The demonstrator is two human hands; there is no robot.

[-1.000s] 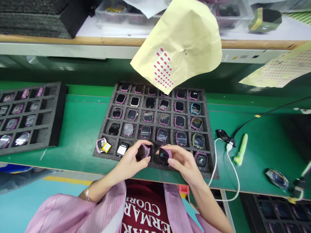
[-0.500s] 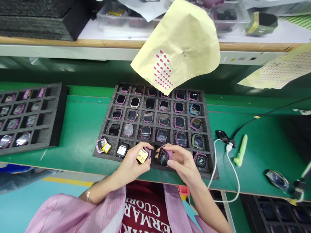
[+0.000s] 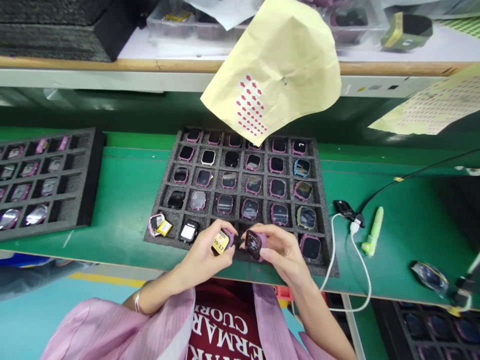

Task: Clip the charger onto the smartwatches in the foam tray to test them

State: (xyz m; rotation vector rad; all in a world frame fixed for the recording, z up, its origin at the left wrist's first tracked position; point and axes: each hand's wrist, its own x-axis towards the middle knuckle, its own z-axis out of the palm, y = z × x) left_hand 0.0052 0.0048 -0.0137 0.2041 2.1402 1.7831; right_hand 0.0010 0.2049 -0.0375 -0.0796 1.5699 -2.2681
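Note:
Near the front edge of a dark foam tray [image 3: 240, 196], my left hand [image 3: 210, 250] grips a watch [image 3: 221, 242] with a lit yellow face reading 09:17. Just to its right, my right hand [image 3: 281, 249] holds a purple-cased watch [image 3: 254, 244], its dark face tilted to the left. The two watches are close but apart. Beneath and beyond them, the tray's compartments hold many square watches, mostly purple-framed. A black watch with a white screen [image 3: 188, 232] lies left of my left hand, beside an opened case with a yellow part [image 3: 164, 228].
Another foam tray [image 3: 84, 185] stands at the left. To the right are a white cable [image 3: 364, 267], a green pen-like tool [image 3: 374, 232] and a clear plastic packet [image 3: 429, 277]. Yellow paper [image 3: 292, 75] hangs from the shelf over the tray's back edge.
The watch in my right hand has turned slightly, and its face looks redder. In the tray's front right compartment, the watch face that was lit is now dark.

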